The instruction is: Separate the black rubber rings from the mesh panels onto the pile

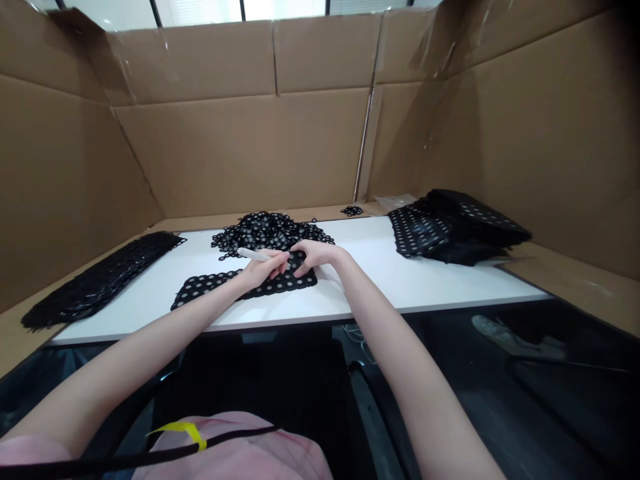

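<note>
My left hand (266, 268) is closed around a white pen-shaped tool (253, 254), its rear end pointing up and to the left. The tool's tip is hidden by the fingers. Under both hands lies a black rectangular sheet (200, 287) with rows of light round spots. At the sheet's right end, my right hand (314, 255) curves over with thumb and forefinger apart, the fingertips at the sheet's surface. Just behind the hands is a heap of small black rings (267, 232).
Black stacked netted pieces (107, 277) lie at the left. On the right, a pile of black spotted sheets (457, 223) rests on the white board (360, 293). A few loose rings (352, 211) sit at the back. Cardboard walls (240, 150) enclose three sides.
</note>
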The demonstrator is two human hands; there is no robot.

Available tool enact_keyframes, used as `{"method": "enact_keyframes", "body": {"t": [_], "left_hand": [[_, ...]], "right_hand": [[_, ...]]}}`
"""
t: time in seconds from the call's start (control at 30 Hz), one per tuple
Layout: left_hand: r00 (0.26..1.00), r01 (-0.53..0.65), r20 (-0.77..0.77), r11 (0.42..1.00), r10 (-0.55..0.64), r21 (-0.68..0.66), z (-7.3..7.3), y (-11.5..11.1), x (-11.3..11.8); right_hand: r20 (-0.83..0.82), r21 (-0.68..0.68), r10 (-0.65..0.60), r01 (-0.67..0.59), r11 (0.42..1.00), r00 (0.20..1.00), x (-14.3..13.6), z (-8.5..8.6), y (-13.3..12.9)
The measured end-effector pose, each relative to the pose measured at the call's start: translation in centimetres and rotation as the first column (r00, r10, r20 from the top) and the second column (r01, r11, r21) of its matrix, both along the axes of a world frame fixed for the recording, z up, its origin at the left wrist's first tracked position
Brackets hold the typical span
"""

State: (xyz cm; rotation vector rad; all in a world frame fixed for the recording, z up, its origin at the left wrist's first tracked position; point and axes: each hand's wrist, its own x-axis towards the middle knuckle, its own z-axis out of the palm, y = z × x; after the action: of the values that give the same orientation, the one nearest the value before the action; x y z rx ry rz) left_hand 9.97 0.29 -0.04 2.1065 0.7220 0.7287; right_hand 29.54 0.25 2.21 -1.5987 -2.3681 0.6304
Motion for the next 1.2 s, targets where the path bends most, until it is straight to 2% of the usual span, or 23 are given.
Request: {"method": "enact_keyframes", "body": {"t": [0.23, 0.47, 0.73, 0.97, 1.13, 1.2], "left_hand": [[0.999, -0.028, 0.034, 0.998, 0.03, -0.059, 0.1, -0.1, -0.2], [0.991, -0.079, 0.101, 0.995, 0.084, -0.055, 0.0, -1.5, -0.5], [1.0, 0.012, 0.008, 0.997, -0.011, -0.07, -0.1, -1.3, -0.5], [0.999, 0.036, -0.039, 0.999, -0.036, 0.008, -0.2, -1.4, -0.4], [0.998, 0.04, -0.037, 0.994, -0.044, -0.101, -0.2, -1.1, -0.4], [0.998, 0.041, -0.042, 0.994, -0.045, -0.101, -0.1, -1.1, -0.4]], "right_hand": [[-0.032, -0.007, 0.071, -0.071, 0.997, 0.997, 0.2, 0.3, -0.3], [-0.096, -0.032, 0.06, -0.063, 0.997, 0.994, 0.6, 0.0, 0.2], [-0.088, -0.032, 0.072, -0.075, 0.997, 0.994, 0.7, 0.2, 0.1], [-0.107, -0.007, 0.143, -0.145, 0.989, 0.984, 0.7, 0.2, 0.2], [-0.123, 0.008, 0.164, -0.164, 0.986, 0.979, 0.8, 0.1, 0.3], [-0.123, 0.005, 0.153, -0.153, 0.988, 0.981, 0.8, 0.1, 0.3]]}}
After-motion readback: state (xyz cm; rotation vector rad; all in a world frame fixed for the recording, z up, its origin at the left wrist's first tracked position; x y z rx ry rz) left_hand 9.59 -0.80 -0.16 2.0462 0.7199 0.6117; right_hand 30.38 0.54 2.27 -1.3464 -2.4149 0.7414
